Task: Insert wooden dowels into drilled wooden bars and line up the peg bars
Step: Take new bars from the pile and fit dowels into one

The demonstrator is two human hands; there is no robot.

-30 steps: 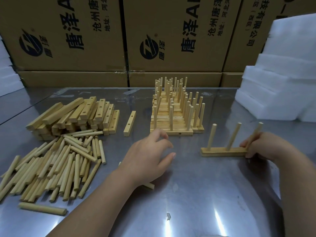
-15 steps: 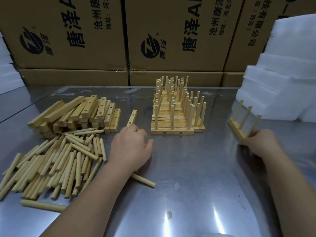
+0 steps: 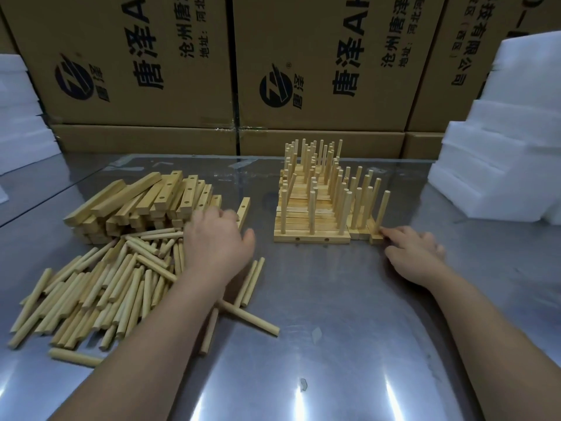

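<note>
Your left hand [image 3: 217,243] lies back-up at the right edge of the stack of pale drilled wooden bars [image 3: 142,202]. Its fingertips reach a single drilled bar [image 3: 245,208] just right of the stack; whether they grip it cannot be told. Loose pale round wooden dowels [image 3: 100,287] lie heaped at the near left of the shiny metal desk [image 3: 334,344]. Your right hand [image 3: 413,252] is relaxed and holds nothing. Its forefinger touches the near end of the rightmost peg bar [image 3: 376,237], which stands against the block of finished peg bars [image 3: 312,217] at mid-desk.
</note>
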